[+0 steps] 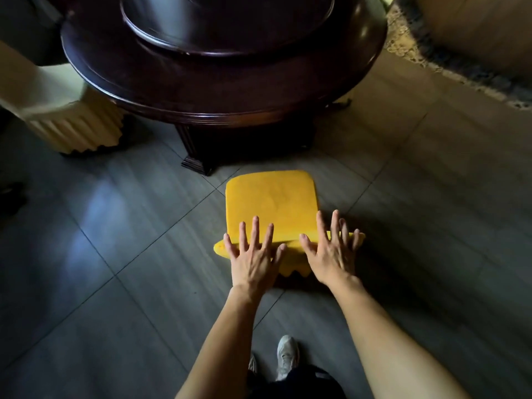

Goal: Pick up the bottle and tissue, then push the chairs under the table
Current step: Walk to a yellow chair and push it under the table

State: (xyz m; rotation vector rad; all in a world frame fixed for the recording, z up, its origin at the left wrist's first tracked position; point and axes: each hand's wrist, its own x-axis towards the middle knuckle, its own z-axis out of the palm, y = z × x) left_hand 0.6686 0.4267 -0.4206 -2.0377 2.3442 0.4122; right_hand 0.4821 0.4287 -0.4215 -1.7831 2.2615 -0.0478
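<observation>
A chair in a bright yellow cover (270, 205) stands on the tiled floor in front of the round dark wooden table (224, 90), its seat pointing toward the table's pedestal (201, 151). Both my hands lie flat on the top of its backrest. My left hand (253, 254) presses the left part with fingers spread and straight. My right hand (331, 249) presses the right part the same way. No bottle or tissue shows in the head view.
A second chair in a cream pleated cover (66, 116) sits tucked at the table's left side. A raised turntable (227, 27) tops the table. A patterned rug (460, 61) lies at the right rear. My white shoe (286, 355) is on the floor below.
</observation>
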